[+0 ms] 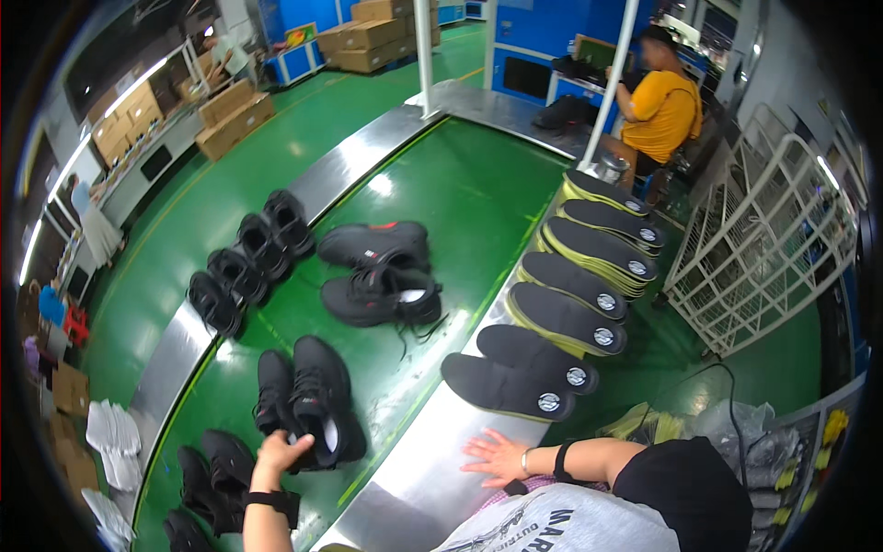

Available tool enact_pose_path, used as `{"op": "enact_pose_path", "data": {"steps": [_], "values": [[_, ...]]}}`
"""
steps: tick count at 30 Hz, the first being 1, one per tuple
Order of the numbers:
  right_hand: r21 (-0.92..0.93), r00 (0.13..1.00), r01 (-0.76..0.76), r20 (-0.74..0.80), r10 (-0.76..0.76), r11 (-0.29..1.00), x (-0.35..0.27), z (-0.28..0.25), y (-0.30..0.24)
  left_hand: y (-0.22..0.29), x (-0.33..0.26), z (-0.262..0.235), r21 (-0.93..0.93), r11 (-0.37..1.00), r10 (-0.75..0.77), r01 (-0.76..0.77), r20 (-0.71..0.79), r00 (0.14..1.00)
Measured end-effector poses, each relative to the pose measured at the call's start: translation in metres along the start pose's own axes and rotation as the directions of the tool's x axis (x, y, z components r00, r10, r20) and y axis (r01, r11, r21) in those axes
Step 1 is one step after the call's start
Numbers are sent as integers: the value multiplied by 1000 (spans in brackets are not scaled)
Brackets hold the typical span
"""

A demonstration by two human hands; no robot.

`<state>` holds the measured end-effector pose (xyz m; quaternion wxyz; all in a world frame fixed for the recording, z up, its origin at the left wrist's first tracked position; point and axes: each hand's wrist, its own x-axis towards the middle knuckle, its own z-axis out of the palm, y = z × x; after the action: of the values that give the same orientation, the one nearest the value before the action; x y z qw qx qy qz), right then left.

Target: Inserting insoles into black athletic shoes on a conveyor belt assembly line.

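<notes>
Resting flat on the steel rail (432, 478), the right hand (497, 456) is lying open with fingers spread, holding nothing. Across the green belt (460, 202), the left hand (276, 453) is reaching into the heel of a black shoe (317, 400), fingers curled at the collar; how firmly it is gripping, I cannot tell. That shoe is sitting near the belt's close end, touching its partner (272, 391) on the left. More black shoes are lying in front of the hand (216, 474), and another pair (382, 276) is waiting mid-belt with loose laces trailing.

Insoles (506, 386) are lying fanned along the rail just beyond the right hand, the nearest one close to the fingertips.

Risks, as I judge them: the left hand is catching only the collar, so the shoe could be tipping against its partner and knocking it over. The trailing laces on the middle pair could be snagging if the belt is moving. The right hand, sliding forward, could be nudging the nearest insole and disturbing the whole fanned row. A person in yellow (662, 110) is sitting well apart at the far end.
</notes>
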<state>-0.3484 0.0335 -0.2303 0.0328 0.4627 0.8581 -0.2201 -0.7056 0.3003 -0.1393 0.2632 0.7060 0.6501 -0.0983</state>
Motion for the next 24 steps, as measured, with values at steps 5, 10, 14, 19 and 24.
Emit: {"op": "enact_pose_path", "data": {"steps": [5, 10, 14, 19, 24], "values": [[76, 999, 47, 16, -49, 996, -1, -10, 7, 36, 21, 37, -9, 970, -241, 241, -86, 967], [81, 990, 29, 134, -39, 996, -22, -18, 24, 84, 10, 27, 293, 886, -278, 359, -285, 917], [73, 993, 116, 25, -118, 991, -31, 4, 36, 59, 30, 41, 87, 960, -243, 265, -204, 948], [4, 992, 108, -64, -107, 994, -30, 11, 36, 117, 61, 55, -151, 979, -155, 137, -115, 981], [4, 985, 111, -131, -109, 994, -31, 28, 38, 221, 116, 44, -209, 977, -68, 47, -92, 994]]}}
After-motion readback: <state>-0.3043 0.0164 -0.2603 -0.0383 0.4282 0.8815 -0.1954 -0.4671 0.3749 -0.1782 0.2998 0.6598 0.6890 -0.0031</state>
